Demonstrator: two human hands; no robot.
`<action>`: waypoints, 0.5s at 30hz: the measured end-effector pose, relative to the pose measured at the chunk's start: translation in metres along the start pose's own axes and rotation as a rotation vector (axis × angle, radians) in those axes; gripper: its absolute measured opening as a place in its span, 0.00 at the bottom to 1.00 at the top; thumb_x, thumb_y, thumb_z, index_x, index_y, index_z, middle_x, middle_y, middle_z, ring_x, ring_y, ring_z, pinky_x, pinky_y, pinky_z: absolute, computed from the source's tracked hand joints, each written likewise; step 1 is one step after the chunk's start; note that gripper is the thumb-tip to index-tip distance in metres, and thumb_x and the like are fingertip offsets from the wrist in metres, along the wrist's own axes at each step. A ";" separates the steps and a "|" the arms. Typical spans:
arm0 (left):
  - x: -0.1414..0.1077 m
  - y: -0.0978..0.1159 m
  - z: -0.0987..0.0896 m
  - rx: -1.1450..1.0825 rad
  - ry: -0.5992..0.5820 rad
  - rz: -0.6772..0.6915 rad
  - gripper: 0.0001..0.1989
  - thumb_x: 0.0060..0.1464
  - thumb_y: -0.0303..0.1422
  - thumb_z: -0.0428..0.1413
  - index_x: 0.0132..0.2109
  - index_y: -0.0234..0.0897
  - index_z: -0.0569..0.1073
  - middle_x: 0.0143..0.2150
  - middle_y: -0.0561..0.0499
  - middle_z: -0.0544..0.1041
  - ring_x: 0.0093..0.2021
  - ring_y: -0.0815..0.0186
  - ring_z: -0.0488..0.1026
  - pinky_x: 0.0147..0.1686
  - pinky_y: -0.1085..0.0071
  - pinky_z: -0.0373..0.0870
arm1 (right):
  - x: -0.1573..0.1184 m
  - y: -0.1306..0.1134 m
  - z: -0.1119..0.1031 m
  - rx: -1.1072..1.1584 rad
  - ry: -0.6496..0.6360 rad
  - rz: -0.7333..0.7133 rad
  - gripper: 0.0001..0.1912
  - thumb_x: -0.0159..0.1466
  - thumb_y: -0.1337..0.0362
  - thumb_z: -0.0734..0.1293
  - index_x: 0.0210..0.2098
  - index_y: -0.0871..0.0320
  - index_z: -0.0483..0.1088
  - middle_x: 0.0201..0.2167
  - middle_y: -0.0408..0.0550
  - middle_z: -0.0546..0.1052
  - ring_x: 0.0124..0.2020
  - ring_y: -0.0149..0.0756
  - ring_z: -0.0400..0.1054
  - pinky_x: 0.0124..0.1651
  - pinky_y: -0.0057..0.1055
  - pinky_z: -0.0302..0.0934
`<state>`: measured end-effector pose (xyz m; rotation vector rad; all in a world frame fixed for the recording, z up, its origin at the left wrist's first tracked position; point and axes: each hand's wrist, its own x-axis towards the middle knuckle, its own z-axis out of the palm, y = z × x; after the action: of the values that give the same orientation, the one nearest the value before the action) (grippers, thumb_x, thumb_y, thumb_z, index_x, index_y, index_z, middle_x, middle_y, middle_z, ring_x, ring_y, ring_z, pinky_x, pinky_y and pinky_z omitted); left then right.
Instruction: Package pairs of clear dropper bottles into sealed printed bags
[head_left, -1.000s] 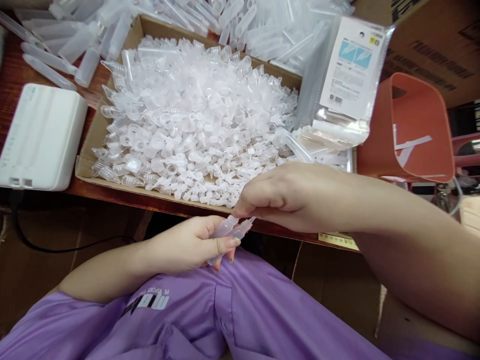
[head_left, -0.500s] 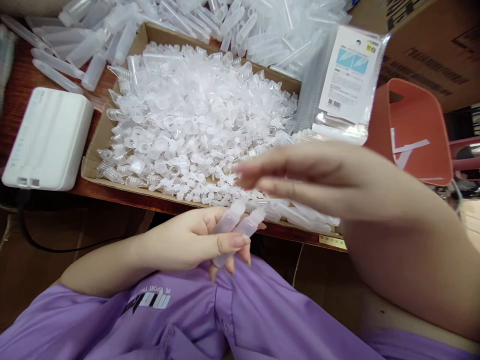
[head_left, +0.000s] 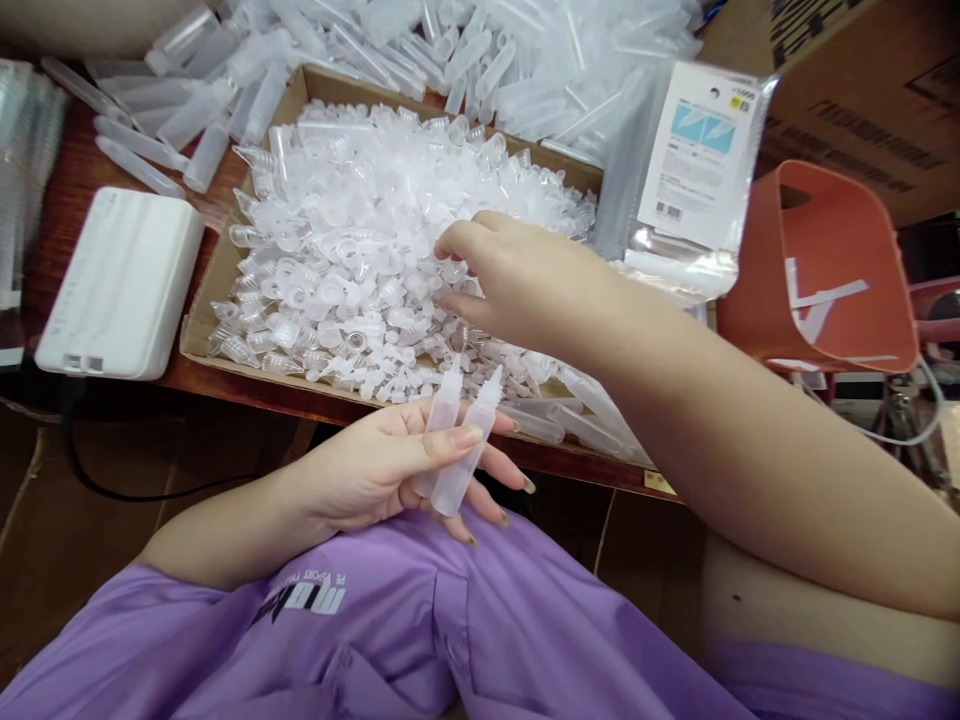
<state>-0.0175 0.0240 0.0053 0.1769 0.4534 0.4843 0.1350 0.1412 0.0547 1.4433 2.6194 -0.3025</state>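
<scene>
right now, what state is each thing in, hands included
Left hand: holding two slim translucent plastic tubes
Tubes: side by side, narrow tips exposed
Right hand: open, loosely curled
Shallow brown cardboard tray: open, heaped with small clear plastic parts
White boxy plastic device: black cable attached
Orange plastic bin: open, white strips inside

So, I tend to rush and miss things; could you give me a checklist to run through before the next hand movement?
1. Left hand holding both nozzle-tipped plastic bottles: ok, the thumb lies across them.
2. Nozzles pointing away from the body: ok, toward the cardboard tray.
3. Right hand over the loose clear plastic fittings: ok.
4. Right hand free of parts: cannot tell against the pale pile.
5. Nozzles fully seated: cannot tell, too small.
6. Black cable clear of both hands: ok.
</scene>
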 end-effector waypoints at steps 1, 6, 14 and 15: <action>0.000 0.000 0.000 -0.005 0.003 -0.001 0.13 0.55 0.34 0.62 0.47 0.32 0.77 0.38 0.45 0.82 0.33 0.64 0.81 0.28 0.74 0.79 | 0.001 0.002 0.000 0.014 -0.024 -0.006 0.22 0.62 0.63 0.65 0.56 0.59 0.67 0.51 0.56 0.74 0.45 0.45 0.72 0.42 0.37 0.64; 0.001 0.000 -0.003 -0.031 -0.024 0.009 0.15 0.55 0.35 0.62 0.47 0.31 0.76 0.35 0.45 0.82 0.31 0.63 0.81 0.27 0.73 0.79 | 0.003 0.011 0.004 0.107 -0.004 -0.005 0.27 0.60 0.72 0.60 0.59 0.58 0.63 0.51 0.52 0.75 0.44 0.41 0.71 0.41 0.34 0.62; 0.006 -0.002 0.000 -0.012 -0.025 0.022 0.14 0.56 0.34 0.62 0.47 0.32 0.76 0.34 0.46 0.82 0.31 0.64 0.81 0.27 0.74 0.79 | 0.002 0.008 0.013 0.047 0.044 -0.012 0.25 0.61 0.68 0.60 0.58 0.60 0.61 0.49 0.54 0.77 0.44 0.44 0.71 0.38 0.33 0.59; 0.006 -0.003 0.000 -0.010 -0.027 0.021 0.14 0.56 0.34 0.62 0.47 0.32 0.76 0.34 0.46 0.82 0.31 0.64 0.81 0.27 0.74 0.79 | 0.002 0.008 0.013 0.045 0.052 -0.014 0.25 0.61 0.68 0.60 0.58 0.60 0.61 0.49 0.54 0.77 0.44 0.44 0.71 0.38 0.33 0.59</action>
<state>-0.0111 0.0247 0.0023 0.1786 0.4233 0.5040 0.1409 0.1440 0.0408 1.4658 2.6815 -0.3315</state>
